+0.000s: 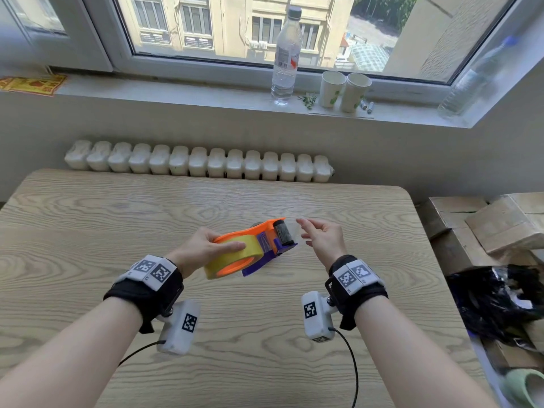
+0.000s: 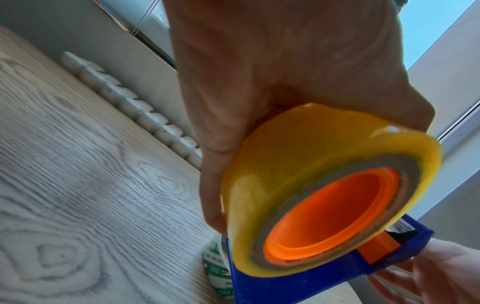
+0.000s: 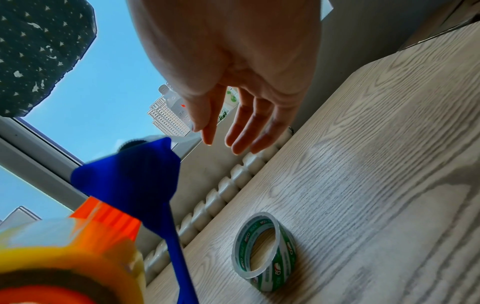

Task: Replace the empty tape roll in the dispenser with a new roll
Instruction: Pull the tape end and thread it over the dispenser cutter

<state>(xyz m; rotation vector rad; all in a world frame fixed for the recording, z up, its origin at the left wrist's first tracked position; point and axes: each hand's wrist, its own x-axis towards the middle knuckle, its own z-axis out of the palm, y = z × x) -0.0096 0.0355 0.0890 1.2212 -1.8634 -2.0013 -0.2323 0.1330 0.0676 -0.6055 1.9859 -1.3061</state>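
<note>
**With new roll seated, threading is what's left**

Since the yellow new roll (image 1: 232, 257) already sits on the orange hub of the dispenser (image 1: 265, 235), the swap looks mostly done. Left hand (image 1: 203, 248) grips roll and dispenser together, held just above the counter (image 1: 117, 219). Right hand (image 1: 323, 237) hovers beside the roller end, fingers loose, holding nothing I can make out. Empty roll (image 3: 265, 255) stands on edge on the counter, out of the dispenser. Remaining, by my read: feed tape end through to the cutter.
</note>
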